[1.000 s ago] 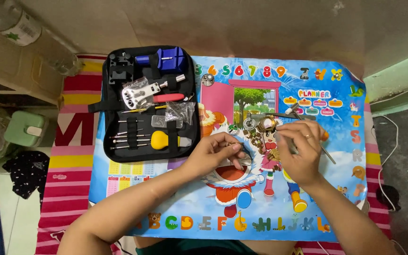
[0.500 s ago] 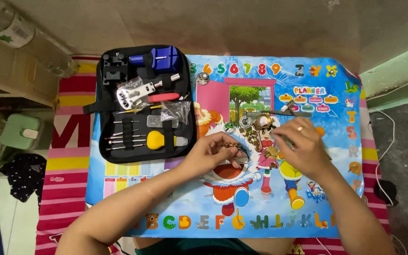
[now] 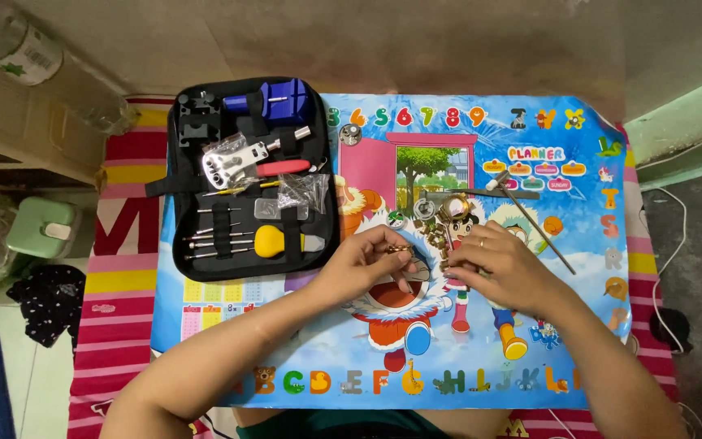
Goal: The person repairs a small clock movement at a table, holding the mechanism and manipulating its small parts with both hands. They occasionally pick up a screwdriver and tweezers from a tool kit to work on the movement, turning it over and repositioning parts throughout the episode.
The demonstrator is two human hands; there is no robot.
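**Two hands on a gold watch band over a cartoon mat**

Both hands meet at the middle of the colourful mat (image 3: 302, 358). The left hand (image 3: 363, 264) pinches one end of a gold watch band (image 3: 428, 240) between fingertips; the right hand (image 3: 501, 268) curls closed over its other part. Farther right lies a thin metal rod (image 3: 538, 228). Far left sits an open black tool case (image 3: 249, 175) with a yellow-handled tool (image 3: 274, 241).

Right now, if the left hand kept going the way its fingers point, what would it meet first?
The left hand points right, toward the right hand. First in line is likely the small cluster of metal watch parts between them, then the right hand's fingertips; height above the mat is unclear.
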